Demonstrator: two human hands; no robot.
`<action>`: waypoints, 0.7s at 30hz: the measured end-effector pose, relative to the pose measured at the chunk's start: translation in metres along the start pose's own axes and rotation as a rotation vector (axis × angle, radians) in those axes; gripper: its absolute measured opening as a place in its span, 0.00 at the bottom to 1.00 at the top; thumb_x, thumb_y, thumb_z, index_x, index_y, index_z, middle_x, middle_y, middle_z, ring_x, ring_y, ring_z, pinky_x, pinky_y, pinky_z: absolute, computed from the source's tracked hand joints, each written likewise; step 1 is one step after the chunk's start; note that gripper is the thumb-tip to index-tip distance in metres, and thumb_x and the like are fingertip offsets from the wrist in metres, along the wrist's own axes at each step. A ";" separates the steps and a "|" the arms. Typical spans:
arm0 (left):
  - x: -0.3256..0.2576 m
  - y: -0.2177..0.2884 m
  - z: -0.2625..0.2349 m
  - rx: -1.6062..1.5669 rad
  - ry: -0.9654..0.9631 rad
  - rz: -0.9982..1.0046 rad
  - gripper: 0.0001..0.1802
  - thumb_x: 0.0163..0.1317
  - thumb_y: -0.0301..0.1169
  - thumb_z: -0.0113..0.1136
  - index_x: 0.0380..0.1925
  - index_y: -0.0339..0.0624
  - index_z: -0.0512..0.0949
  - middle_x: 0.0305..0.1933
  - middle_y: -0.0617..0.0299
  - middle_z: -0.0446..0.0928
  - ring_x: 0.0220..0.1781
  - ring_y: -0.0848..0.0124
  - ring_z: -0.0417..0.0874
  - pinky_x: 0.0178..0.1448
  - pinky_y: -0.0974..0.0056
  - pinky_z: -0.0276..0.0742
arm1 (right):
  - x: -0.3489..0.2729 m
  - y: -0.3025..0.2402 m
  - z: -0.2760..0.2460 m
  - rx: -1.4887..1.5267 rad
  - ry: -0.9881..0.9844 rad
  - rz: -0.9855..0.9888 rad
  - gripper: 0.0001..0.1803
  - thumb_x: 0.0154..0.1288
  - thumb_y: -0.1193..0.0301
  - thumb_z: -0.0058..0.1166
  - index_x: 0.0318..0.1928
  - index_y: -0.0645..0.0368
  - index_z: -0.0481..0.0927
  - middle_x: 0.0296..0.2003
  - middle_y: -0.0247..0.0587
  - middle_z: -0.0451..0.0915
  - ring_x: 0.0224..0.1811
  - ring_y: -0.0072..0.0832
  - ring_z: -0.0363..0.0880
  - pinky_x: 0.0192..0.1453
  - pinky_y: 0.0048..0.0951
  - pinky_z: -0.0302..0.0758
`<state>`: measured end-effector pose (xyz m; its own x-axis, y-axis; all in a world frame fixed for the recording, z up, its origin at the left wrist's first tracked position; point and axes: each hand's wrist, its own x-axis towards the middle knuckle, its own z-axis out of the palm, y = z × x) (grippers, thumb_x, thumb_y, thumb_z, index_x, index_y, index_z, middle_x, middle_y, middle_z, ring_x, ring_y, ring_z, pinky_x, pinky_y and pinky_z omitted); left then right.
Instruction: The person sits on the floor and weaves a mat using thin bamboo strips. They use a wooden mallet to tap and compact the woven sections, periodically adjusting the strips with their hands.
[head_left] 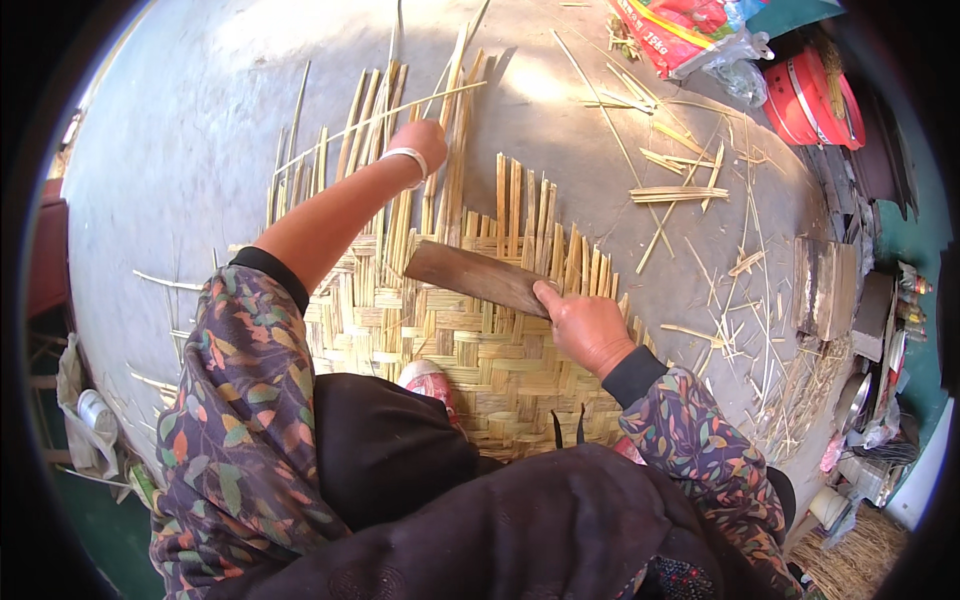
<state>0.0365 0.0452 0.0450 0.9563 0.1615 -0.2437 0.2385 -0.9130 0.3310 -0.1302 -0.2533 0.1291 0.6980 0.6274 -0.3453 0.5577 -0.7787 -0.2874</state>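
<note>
At about eleven o'clock from the middle of the view, the left hand [420, 140] reaches far out over the loose upright bamboo strips [375, 120] and seems curled around one or two of them, though the fingers are hidden behind the wrist and its white bangle [408, 158], so how tightly it grips I cannot tell. The woven bamboo mat [480, 360] lies flat on the grey concrete floor [180, 130] right at the centre, its finished weave running down toward six o'clock under a shoe [430, 383]. The right hand [585, 325], at about four o'clock, is clamped on the end of a flat dark wooden slat [478, 278], thumb pressed along its top, with the slat lying across the row of free strip ends. The main risk, as I judge it, is the long reach: if the left hand tugs a strip sideways, neighbouring strips could slip out of their over-under order. If the slat skids, the packed rows may loosen. Thin split edges could also cut a finger. Scattered offcuts [680, 193] at two o'clock could get dragged into the weave.
</note>
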 end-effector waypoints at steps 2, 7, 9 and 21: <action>0.003 0.005 0.003 -0.098 -0.301 -0.087 0.08 0.55 0.27 0.53 0.28 0.37 0.81 0.31 0.47 0.83 0.32 0.58 0.86 0.38 0.58 0.81 | -0.002 -0.005 0.000 -0.012 -0.067 0.009 0.22 0.57 0.73 0.49 0.55 0.52 0.73 0.23 0.43 0.81 0.25 0.41 0.82 0.26 0.42 0.76; 0.002 0.005 -0.008 -0.585 -0.591 -0.402 0.08 0.56 0.33 0.64 0.26 0.43 0.76 0.17 0.67 0.71 0.13 0.73 0.70 0.25 0.67 0.78 | -0.008 -0.020 0.006 -0.003 -0.135 0.020 0.23 0.57 0.73 0.49 0.55 0.52 0.72 0.23 0.44 0.81 0.26 0.41 0.82 0.26 0.42 0.76; -0.005 0.000 -0.016 -0.705 -0.722 -0.352 0.10 0.58 0.35 0.65 0.30 0.45 0.74 0.21 0.72 0.67 0.19 0.78 0.68 0.33 0.67 0.81 | -0.011 -0.024 0.010 0.006 -0.138 0.028 0.20 0.57 0.73 0.49 0.52 0.54 0.73 0.23 0.44 0.82 0.26 0.41 0.83 0.26 0.42 0.77; -0.042 -0.026 -0.023 -0.865 -0.856 -0.288 0.19 0.56 0.23 0.62 0.49 0.37 0.71 0.52 0.57 0.75 0.56 0.66 0.78 0.63 0.53 0.77 | -0.010 -0.026 0.019 0.088 -0.224 0.113 0.18 0.60 0.74 0.47 0.52 0.54 0.70 0.24 0.47 0.81 0.29 0.47 0.82 0.30 0.47 0.76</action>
<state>-0.0065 0.0710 0.0675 0.5111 -0.2774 -0.8135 0.7640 -0.2870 0.5779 -0.1598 -0.2390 0.1226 0.6313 0.5303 -0.5660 0.4337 -0.8463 -0.3092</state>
